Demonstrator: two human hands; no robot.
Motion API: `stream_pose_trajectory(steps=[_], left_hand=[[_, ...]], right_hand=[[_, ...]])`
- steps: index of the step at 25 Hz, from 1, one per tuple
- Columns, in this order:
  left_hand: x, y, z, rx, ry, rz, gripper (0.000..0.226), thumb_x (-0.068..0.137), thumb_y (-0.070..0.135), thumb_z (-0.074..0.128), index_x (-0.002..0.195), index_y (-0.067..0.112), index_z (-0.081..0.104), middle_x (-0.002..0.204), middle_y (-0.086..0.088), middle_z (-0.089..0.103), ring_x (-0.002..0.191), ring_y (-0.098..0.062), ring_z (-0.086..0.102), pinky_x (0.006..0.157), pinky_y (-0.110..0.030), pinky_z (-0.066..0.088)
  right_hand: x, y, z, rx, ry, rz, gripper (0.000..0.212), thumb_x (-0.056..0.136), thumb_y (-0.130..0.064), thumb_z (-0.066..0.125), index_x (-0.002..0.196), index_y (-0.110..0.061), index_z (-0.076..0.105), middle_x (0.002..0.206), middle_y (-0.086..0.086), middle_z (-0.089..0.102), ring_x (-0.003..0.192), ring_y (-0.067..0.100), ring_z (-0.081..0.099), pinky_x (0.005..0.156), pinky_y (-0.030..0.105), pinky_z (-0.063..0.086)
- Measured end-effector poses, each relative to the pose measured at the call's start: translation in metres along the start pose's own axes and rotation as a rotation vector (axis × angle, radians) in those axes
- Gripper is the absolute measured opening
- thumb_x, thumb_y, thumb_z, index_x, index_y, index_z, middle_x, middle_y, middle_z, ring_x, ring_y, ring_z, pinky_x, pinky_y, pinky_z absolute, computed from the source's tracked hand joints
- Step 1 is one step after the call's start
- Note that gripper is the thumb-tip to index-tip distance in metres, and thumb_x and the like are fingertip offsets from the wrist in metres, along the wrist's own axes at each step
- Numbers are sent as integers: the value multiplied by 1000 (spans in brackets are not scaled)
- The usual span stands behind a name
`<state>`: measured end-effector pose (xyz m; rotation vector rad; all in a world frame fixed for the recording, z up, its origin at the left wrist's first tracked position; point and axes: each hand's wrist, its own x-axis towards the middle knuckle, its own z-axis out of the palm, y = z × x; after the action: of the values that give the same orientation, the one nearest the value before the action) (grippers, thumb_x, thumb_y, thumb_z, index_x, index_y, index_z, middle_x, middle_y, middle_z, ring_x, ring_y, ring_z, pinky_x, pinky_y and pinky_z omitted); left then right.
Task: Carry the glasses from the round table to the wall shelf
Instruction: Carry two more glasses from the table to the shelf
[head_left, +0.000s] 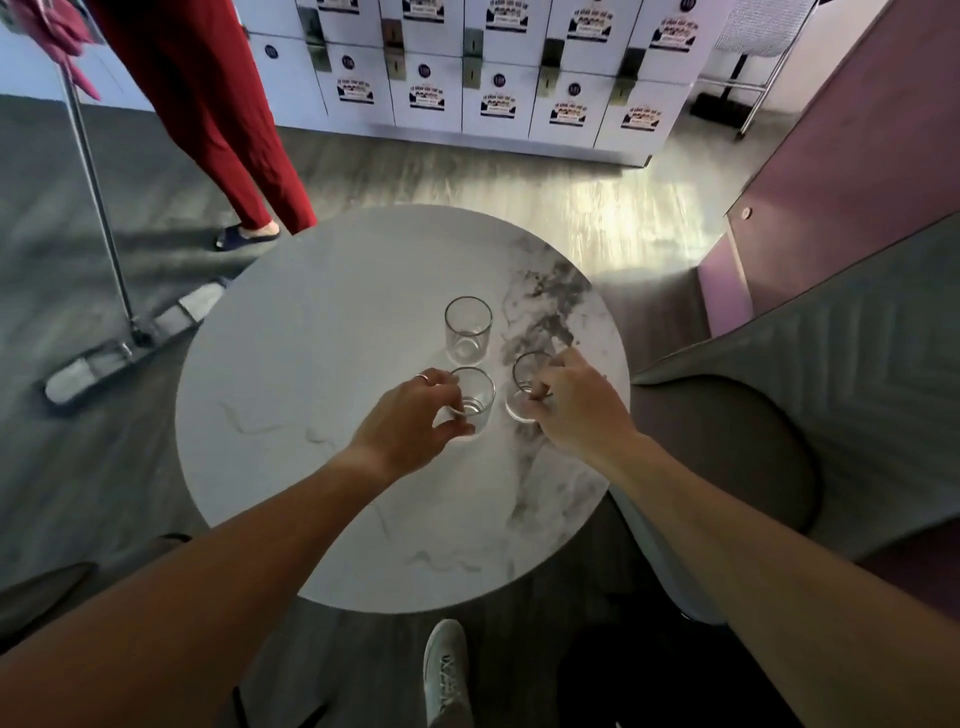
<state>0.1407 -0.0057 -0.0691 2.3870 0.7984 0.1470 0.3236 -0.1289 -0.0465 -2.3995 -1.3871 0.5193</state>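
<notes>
Head view: three glasses (468, 330), two hands (410, 421) gripping two

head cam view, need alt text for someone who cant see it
Seen from above, a person's left hand and right hand each grip a clear glass, the left glass and right glass, on a round marble table. A third glass stands untouched just beyond them.

We looked steeply down from head height, close over the round table (291, 332), facing the lockers (498, 98) across the floor; only one view served.
</notes>
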Motion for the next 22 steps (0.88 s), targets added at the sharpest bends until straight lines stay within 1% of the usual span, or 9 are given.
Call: stream_pose_trajectory(steps=[3,5,7,9,10,12,15,19,22], left_hand=[[4,17,-15,-21,14,61,18,81,30,77,88,15,69,119,-3,66,99,-26,65,80,-36,51],[10,39,-32,-43,33,117,17,82,29,77,85,15,68,121,-4,67,104,-25,65,84,-38,52],[19,67,-51,-51,60,176,17,82,30,77,82,16,67,113,-3,69,97,-25,66,79,-35,50],[30,103,-71,-51,83,248,16,81,30,77,81,18,66,103,-1,70,87,-24,64,72,-29,44],[36,126,-80,-52,88,291,15,81,30,78,82,19,67,101,-1,70,84,-22,63,71,-28,42],[43,178,-96,-61,97,387,13,80,28,78,84,19,69,102,-3,71,81,-20,62,71,-25,40],[41,264,-106,-88,79,531,15,79,30,78,77,24,65,93,0,69,80,-22,61,69,-28,42],[11,372,-96,-118,51,710,16,79,29,79,75,22,65,86,-1,68,80,-26,63,75,-36,50],[-40,452,-70,-121,-29,847,15,81,28,77,77,23,64,87,-4,69,84,-26,64,78,-39,51]], right_hand=[[-7,-2,-17,30,-2,23,23,82,-35,73,74,-21,56,113,5,56,81,18,60,61,20,35],[-14,-6,-43,76,33,64,23,79,-37,73,72,-22,57,100,-1,54,80,17,60,60,20,38],[-23,-9,-79,102,87,105,25,80,-38,73,67,-26,55,94,-2,52,80,17,58,64,24,42],[-37,-10,-123,74,161,141,31,82,-39,72,64,-30,48,88,-2,52,82,20,56,70,31,46],[-48,-8,-147,59,211,164,31,82,-39,71,64,-29,48,85,-2,52,83,21,56,71,31,46],[-77,0,-196,46,312,225,24,82,-39,71,74,-20,59,90,3,55,84,22,56,71,29,42],[-142,12,-258,44,431,332,22,80,-37,70,83,-16,66,95,9,62,85,25,60,68,25,35],[-252,23,-311,54,633,441,21,79,-30,74,79,-10,72,86,12,73,82,27,66,69,29,46],[-363,34,-329,57,737,581,23,80,-31,74,81,-8,73,86,10,73,82,25,67,73,32,51]])
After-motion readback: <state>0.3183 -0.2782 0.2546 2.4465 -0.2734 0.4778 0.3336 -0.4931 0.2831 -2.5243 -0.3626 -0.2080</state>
